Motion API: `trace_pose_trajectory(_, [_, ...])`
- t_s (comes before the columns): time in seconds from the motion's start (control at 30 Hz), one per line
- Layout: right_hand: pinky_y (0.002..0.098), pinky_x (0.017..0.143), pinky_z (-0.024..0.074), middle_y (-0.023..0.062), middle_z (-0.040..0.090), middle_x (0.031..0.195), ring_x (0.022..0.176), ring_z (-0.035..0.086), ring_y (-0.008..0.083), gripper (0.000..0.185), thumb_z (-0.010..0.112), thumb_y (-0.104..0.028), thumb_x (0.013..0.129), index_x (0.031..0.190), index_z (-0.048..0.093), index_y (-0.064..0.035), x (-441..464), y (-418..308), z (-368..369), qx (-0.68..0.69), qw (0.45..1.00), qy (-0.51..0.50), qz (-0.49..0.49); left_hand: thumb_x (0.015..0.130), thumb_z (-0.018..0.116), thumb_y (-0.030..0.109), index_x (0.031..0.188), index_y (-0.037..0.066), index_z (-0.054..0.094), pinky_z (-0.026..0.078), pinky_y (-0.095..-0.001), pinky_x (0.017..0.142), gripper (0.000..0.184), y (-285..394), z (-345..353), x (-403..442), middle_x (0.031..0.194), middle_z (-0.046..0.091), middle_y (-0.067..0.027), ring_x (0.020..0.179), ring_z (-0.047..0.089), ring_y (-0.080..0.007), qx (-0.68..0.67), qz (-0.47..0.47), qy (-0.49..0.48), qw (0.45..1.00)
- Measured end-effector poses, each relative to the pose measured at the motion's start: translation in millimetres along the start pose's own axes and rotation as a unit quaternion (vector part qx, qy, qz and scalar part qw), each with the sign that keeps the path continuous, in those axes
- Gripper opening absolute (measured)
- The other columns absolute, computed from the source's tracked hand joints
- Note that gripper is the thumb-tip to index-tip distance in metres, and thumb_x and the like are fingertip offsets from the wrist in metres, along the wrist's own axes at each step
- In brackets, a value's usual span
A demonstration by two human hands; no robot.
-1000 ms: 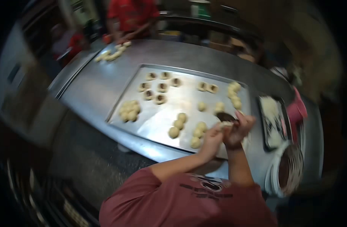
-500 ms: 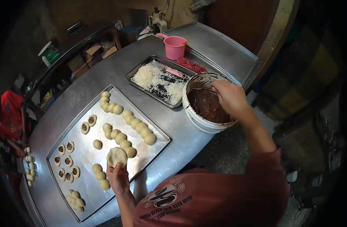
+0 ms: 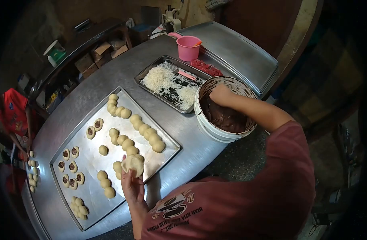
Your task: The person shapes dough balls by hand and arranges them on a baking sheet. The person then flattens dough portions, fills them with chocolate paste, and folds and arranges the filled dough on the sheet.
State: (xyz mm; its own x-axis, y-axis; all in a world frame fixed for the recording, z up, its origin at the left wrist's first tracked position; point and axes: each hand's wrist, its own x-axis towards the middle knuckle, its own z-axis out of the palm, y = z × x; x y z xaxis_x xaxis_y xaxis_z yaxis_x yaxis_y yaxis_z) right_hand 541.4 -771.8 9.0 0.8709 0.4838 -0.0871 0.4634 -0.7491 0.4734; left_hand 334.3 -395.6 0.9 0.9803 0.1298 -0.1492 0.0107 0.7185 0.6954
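Observation:
My left hand holds a flattened round of dough over the near side of a large metal tray. On this tray lie rows of dough balls and several open dough rounds with dark filling. My right hand, closed in a fist, reaches into a white bucket of dark brown, chocolate-like paste. Whatever that fist grips is hidden by the hand and the paste.
Behind the bucket stands a dark tray of grated white shreds with a pink-handled grater. A pink dipper, a red bundle and stacked metal sheets are farther back. Another person in red is at far left.
My right hand has gone lower and leftward into the bucket. My left hand has shifted slightly right with the dough round, which now tilts over the dough balls.

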Motion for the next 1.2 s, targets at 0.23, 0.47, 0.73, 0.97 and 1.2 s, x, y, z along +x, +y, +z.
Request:
trace_pose_trajectory(0.23, [0.0371, 0.054, 0.0419, 0.0127, 0.059, 0.068, 0.057, 0.053, 0.0282, 0.018, 0.051, -0.016, 0.074, 0.076, 0.062, -0.0023, -24, 26, -31, 0.232, 0.966, -0.036, 0.108, 0.084, 0.050, 0.007, 0.111, -0.002, 0.048, 0.041, -0.0310, 0.088, 0.029, -13, -12, 15, 0.117, 0.048, -0.0147, 0.101, 0.051, -0.0235, 0.116, 0.070, -0.067, 0.988])
trace_pose_trajectory(0.47, [0.0221, 0.072, 0.0420, 0.0078, 0.058, 0.088, 0.077, 0.053, 0.0125, 0.021, 0.047, -0.009, 0.085, 0.099, 0.056, 0.0023, -101, 24, -61, 0.718, 0.672, 0.113, 0.143, 0.085, 0.051, 0.019, 0.099, 0.002, 0.056, 0.039, -0.0175, 0.059, 0.022, 14, -1, 5, 0.074, 0.056, -0.0025, 0.063, 0.048, -0.0074, 0.196, -0.035, 0.042, 0.979])
trace_pose_trajectory(0.73, [0.0272, 0.079, 0.0371, 0.0098, 0.051, 0.094, 0.085, 0.047, 0.0179, 0.030, 0.044, -0.003, 0.079, 0.108, 0.051, -0.0001, -27, -206, -127, 0.774, 0.548, 0.309, 0.078, 0.088, 0.047, 0.021, 0.101, 0.002, 0.054, 0.035, -0.0168, 0.056, 0.024, -31, 16, 12, 0.071, 0.053, -0.0002, 0.060, 0.043, -0.0047, 0.137, 0.029, -0.060, 0.988])
trace_pose_trajectory(0.97, [0.0291, 0.066, 0.0353, 0.0080, 0.050, 0.080, 0.069, 0.042, 0.0203, 0.022, 0.041, -0.012, 0.088, 0.099, 0.057, -0.0010, 21, -273, -161, 0.523, 0.685, 0.507, -0.038, 0.088, 0.047, 0.022, 0.093, 0.001, 0.054, 0.039, -0.0200, 0.056, 0.023, -15, -4, -8, 0.072, 0.053, -0.0032, 0.060, 0.045, -0.0085, 0.257, 0.073, -0.010, 0.963])
trace_pose_trajectory(1.2, [0.0259, 0.058, 0.0328, 0.0024, 0.044, 0.071, 0.062, 0.038, 0.0157, 0.015, 0.051, -0.007, 0.079, 0.090, 0.061, -0.0036, 21, -266, -180, 0.845, 0.516, 0.135, -0.023, 0.085, 0.048, 0.012, 0.106, -0.004, 0.047, 0.046, -0.0190, 0.061, 0.026, 54, -29, -17, 0.087, 0.058, -0.0114, 0.065, 0.055, -0.0128, -0.102, -0.026, 0.012, 0.994])
